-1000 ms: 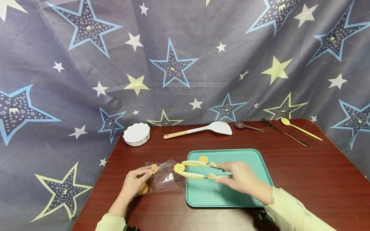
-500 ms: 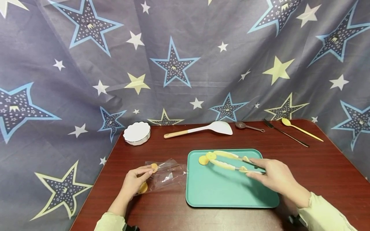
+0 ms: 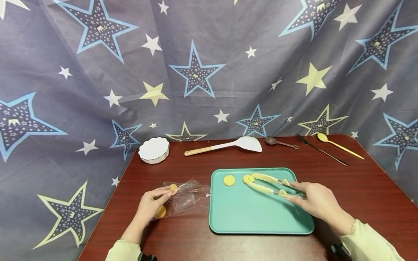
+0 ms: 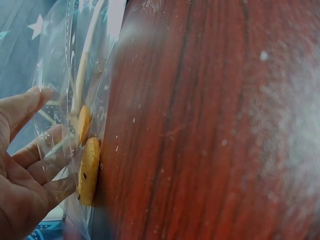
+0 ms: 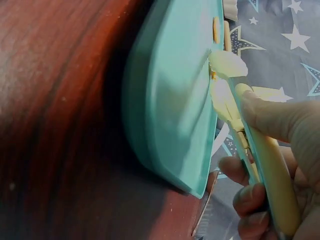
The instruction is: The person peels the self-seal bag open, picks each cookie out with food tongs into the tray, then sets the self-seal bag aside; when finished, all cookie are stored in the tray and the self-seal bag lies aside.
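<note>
My left hand [image 3: 147, 207] pinches the edge of a clear plastic bag [image 3: 192, 199] that lies on the table. Two round cookies [image 4: 89, 172] show inside it, close to the fingers. With my right hand [image 3: 321, 203] I grip a pair of cream-tipped tongs [image 3: 265, 189] over the turquoise tray [image 3: 251, 217]. At the tongs' tips is a yellow flower-shaped cookie [image 3: 248, 179]; whether it touches the tray I cannot tell. A plain round cookie [image 3: 229, 180] lies on the tray to its left. In the right wrist view the tongs' tips partly hide the cookie.
Along the back of the brown table [image 3: 183, 239] lie a white fluted dish [image 3: 154, 150], a white spatula [image 3: 225, 145], a brown measuring spoon [image 3: 281, 142], a dark long-handled utensil [image 3: 321, 149] and a yellow spoon [image 3: 339, 146]. A star-patterned curtain [image 3: 209, 72] hangs behind.
The tongs have carried the flower-shaped cookie rightward from the bag's mouth to above the tray, past the round cookie. My left hand and the bag have hardly moved.
</note>
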{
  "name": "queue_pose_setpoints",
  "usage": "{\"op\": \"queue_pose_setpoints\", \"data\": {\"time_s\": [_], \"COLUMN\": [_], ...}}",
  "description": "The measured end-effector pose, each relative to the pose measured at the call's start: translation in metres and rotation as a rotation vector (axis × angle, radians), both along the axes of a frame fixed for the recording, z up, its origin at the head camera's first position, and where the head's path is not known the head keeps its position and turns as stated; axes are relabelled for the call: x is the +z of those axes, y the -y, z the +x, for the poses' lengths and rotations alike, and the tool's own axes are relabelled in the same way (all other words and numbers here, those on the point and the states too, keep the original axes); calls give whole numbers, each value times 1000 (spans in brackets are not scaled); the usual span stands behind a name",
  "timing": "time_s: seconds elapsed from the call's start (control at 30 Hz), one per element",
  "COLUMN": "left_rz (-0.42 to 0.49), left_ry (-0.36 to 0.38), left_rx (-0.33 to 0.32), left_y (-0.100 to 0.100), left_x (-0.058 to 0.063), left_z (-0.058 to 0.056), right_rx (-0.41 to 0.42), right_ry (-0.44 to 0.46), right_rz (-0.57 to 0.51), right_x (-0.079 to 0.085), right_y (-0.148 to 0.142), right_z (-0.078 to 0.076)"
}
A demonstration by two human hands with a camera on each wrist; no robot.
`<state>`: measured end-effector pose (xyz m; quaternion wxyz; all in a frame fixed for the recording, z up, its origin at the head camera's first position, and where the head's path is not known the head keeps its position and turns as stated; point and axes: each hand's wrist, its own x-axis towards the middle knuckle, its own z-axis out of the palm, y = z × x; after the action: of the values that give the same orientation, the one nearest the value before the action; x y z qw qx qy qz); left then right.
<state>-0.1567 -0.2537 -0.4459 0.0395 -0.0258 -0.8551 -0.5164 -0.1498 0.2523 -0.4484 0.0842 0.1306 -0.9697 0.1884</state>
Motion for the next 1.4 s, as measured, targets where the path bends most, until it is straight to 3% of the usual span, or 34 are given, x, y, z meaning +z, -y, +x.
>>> {"op": "queue_pose_setpoints", "data": {"time_s": [0.2, 0.33, 0.7, 0.8, 1.07, 1.4], "left_rz": [5, 4, -2, 3, -3, -10], "left_ry": [-6, -17, -12, -14, -54, -59], "left_rx": [-2, -5, -4, -7, -10, 10], "left_y": [-1, -1, -2, 0, 13, 14], "left_x": [2, 1, 4, -2, -32, -37], "left_z": [1, 1, 1, -2, -13, -16], "right_rx": [-4, 13, 167, 217, 354, 422], "right_ry": [27, -3, -106, -126, -160, -120], "right_rz": [-6, -25, -67, -63, -36, 72], "right_x": [3, 6, 17, 19, 18, 4], "right_y": [0, 3, 45, 61, 99, 138], "right_z": [1, 2, 5, 5, -1, -14]}}
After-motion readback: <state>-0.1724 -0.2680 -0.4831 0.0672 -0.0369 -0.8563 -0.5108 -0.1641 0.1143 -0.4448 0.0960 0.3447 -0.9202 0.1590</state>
